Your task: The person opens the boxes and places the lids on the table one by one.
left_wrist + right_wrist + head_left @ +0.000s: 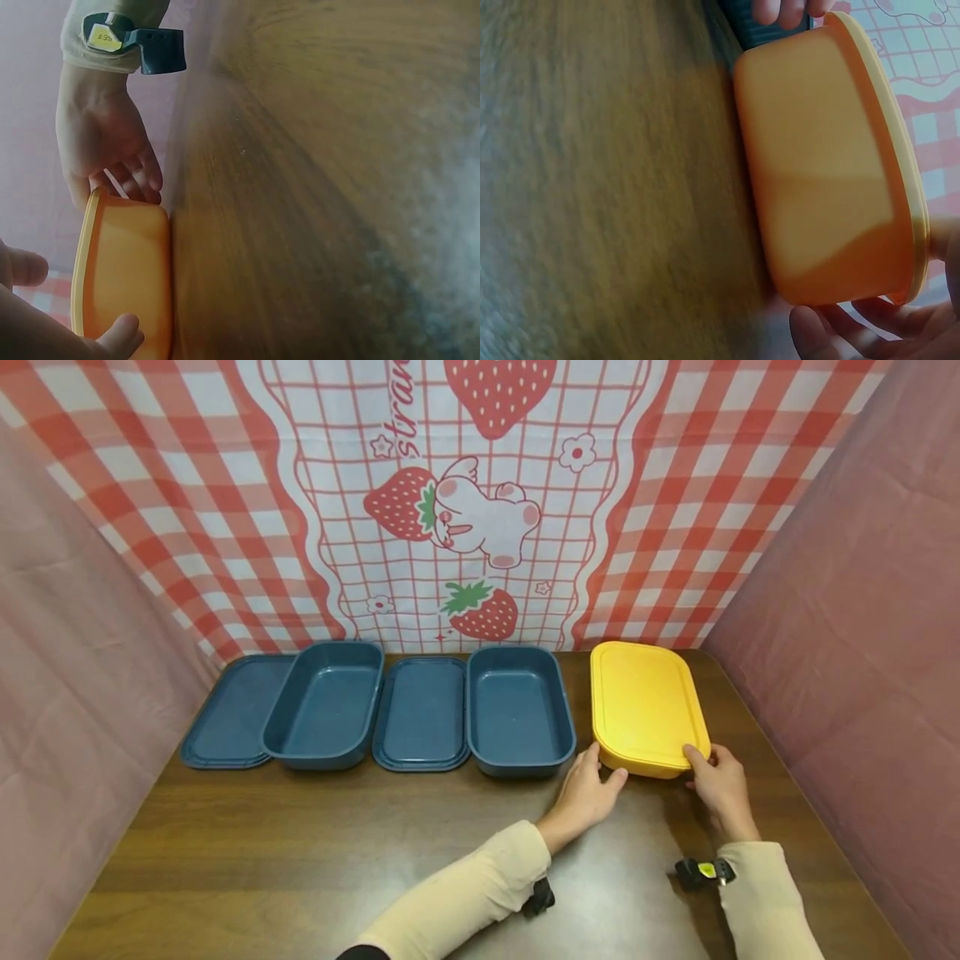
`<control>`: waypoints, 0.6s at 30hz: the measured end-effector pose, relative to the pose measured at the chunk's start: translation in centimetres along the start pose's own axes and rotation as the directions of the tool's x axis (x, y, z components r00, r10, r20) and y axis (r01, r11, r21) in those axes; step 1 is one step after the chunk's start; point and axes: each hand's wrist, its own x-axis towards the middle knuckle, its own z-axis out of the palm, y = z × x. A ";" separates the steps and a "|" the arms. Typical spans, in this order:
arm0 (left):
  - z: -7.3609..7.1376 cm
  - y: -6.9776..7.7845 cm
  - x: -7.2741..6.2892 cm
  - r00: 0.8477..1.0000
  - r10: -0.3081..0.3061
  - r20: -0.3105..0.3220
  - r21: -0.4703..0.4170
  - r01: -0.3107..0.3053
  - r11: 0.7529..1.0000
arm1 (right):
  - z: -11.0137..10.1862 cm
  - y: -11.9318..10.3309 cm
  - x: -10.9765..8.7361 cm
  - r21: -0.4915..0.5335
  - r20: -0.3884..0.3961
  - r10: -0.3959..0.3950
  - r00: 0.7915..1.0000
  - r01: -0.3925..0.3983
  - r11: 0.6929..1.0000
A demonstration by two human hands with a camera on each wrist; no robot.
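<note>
A yellow lidded food container (648, 706) stands on the table at the right, its lid on. My left hand (587, 789) is at its near left corner, fingers fairly straight along the left side and thumb by the front wall. My right hand (722, 789) grips the near right corner, thumb on the lid's edge and fingers against the side wall. The right wrist view shows the container's front wall (821, 172) between both hands, with the right fingers (874, 326) under the corner.
Left of the yellow container stand a blue container (517, 714) without a lid, a blue lid (423, 714), a second open blue container (326, 710) and another blue lid (236, 714), partly behind it. A checked strawberry curtain (487, 527) hangs behind; pink cloth (847, 610) flanks the table.
</note>
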 end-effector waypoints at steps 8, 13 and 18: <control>0.5 0.5 0.7 0.997 -0.079 -0.021 -0.064 0.078 0.995 | -0.1 0.2 -0.1 -0.024 0.004 -0.012 1.000 0.012 1.000; 0.9 0.7 1.1 0.993 -0.110 -0.045 -0.087 0.106 0.991 | -0.3 0.4 0.0 -0.070 -0.001 -0.019 1.000 0.019 0.997; 0.9 0.5 1.7 0.989 -0.121 -0.084 -0.086 0.114 0.990 | -0.1 0.3 0.2 -0.058 0.024 -0.021 1.000 0.022 0.998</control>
